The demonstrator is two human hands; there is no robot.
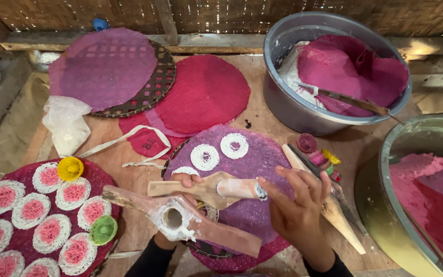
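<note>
1. Left hand (pixel 186 180) mostly hidden under the wooden press (pixel 201 189); fingers curled around its paddle-shaped upper piece, gripping it above the purple cloth-covered tray (pixel 262 154).
2. Right hand (pixel 298 205) fingers loosely spread, tips resting on the press's plunger (pixel 239 188); not clamped shut around it.
3. Lower press piece (pixel 180 219), with its dough-caked round hole, lying apart toward the body.
4. Three white noodle nests (pixel 204 157) on the tray's far half.
5. Risks, as judgement: a loose fingertip hold could let the plunger slip and smear the nests; dough drying in the hole could clog it; the wooden spatula (pixel 329 210) beside the right wrist could be knocked off the table (pixel 262 110).
</note>
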